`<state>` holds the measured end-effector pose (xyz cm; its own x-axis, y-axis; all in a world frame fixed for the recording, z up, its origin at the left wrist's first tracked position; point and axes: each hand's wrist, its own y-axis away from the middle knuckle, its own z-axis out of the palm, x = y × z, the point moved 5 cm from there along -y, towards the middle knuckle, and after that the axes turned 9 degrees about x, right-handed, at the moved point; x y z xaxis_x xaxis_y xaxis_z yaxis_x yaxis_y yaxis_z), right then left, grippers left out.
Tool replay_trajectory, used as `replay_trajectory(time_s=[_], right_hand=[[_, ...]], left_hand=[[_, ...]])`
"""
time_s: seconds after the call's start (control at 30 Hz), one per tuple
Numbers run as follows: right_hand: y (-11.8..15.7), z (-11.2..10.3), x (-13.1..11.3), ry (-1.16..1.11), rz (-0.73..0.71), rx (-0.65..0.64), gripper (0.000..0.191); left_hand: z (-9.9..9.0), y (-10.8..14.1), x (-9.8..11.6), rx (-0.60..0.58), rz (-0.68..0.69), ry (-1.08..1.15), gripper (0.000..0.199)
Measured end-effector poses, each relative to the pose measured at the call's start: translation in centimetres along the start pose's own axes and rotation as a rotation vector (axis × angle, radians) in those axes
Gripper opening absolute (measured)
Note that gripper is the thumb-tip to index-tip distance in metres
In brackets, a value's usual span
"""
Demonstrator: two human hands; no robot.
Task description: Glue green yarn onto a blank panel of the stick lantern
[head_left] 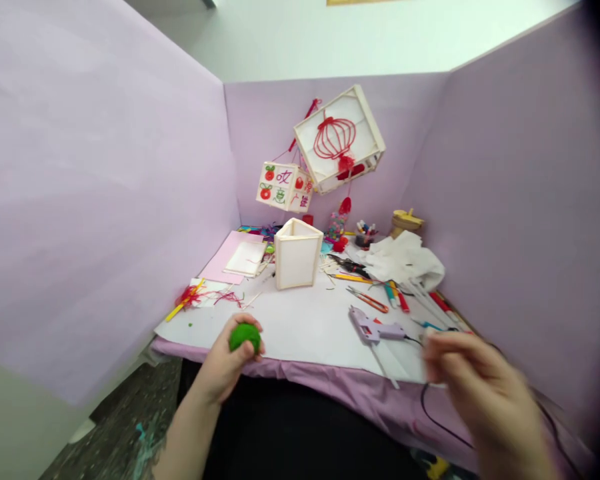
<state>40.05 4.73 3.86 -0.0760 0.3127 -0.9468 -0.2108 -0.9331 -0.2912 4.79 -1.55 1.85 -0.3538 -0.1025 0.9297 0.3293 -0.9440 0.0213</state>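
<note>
My left hand [233, 357] is closed around a small green ball of yarn [245, 339], just over the table's front edge. Raised at the lower right, my right hand [467, 377] is blurred by motion. Its fingers are curled and pressed together, and whatever they may pinch does not show. A lilac glue gun [375, 327] lies on the table to the left of that hand, with its dark cord running behind the fingers. Farther back, a white three-sided paper frame [297, 257] with stick edges stands upright.
Orange-handled scissors [367, 300], markers [399, 297] and crumpled white paper [405, 260] lie at the right. Red thread [190, 297] and a yellow pencil [185, 300] are at the left. A large lantern [340, 137] and a smaller one [284, 187] hang behind. Lilac walls [500, 200] enclose the table.
</note>
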Motion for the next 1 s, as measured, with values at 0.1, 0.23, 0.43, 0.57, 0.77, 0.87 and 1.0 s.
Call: replay_trajectory(time_s=[0.1, 0.23, 0.43, 0.57, 0.77, 0.87, 1.0], right_hand=[[5.5, 9.1, 1.4, -0.153, 0.305, -0.705, 0.069], [10.0, 14.7, 2.9, -0.223, 0.399, -1.064, 0.054], [6.5, 11.0, 3.1, -0.006, 0.179, -0.957, 0.053], [4.8, 8.1, 1.5, 0.124, -0.086, -0.905, 0.051], [3.8, 6.2, -0.8, 0.203, -0.228, -0.88, 0.05], [3.1, 5.6, -1.8, 0.261, -0.284, -0.853, 0.046], [1.8, 3.0, -1.8, 0.33, -0.302, -0.656, 0.038]], left_hand=[[5.3, 3.2, -0.8, -0.382, -0.131, -0.039, 0.061], [6.9, 4.6, -0.3, -0.458, -0.144, -0.017, 0.054], [1.9, 1.4, -0.5, 0.028, -0.139, 0.008, 0.057], [1.3, 0.9, -2.8, 0.108, -0.258, 0.045, 0.061], [0.4, -0.3, -3.2, 0.306, -0.24, 0.17, 0.059], [-0.8, -1.0, -2.7, 0.368, -0.213, 0.288, 0.058], [-2.5, -1.5, -2.6, 0.382, -0.26, 0.415, 0.05]])
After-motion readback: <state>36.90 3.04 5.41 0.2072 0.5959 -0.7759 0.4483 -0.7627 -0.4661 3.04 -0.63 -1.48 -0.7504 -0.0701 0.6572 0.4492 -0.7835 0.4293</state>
